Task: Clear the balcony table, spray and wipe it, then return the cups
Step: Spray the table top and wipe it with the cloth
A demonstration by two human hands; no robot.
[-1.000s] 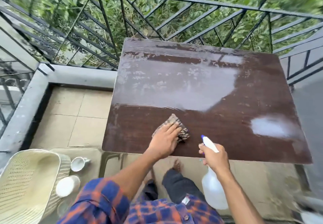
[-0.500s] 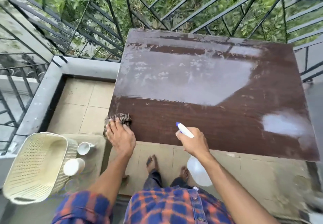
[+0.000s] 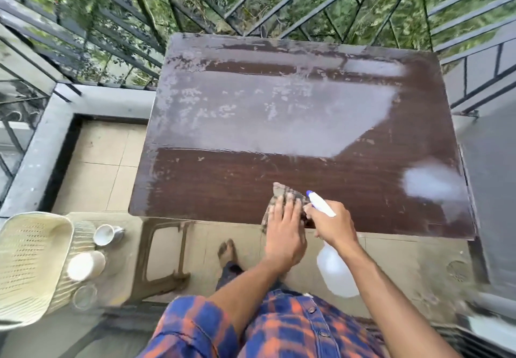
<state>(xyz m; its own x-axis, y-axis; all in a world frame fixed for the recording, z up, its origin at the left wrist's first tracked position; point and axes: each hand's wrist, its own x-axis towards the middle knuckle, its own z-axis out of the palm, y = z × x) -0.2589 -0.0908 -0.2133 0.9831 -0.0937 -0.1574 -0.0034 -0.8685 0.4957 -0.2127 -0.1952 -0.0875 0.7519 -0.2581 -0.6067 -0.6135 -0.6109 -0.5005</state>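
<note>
Currently, left hand (image 3: pixel 283 235), fingers (image 3: pixel 290 204) straight, on cloth (image 3: pixel 280 190); right hand (image 3: pixel 333 225) tight round spray bottle (image 3: pixel 335 274), contents unclear.

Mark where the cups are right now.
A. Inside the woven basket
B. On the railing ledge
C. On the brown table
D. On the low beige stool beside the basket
D: the white mug and the white cup sit on the low beige stool, just right of the basket, off the table.
</note>
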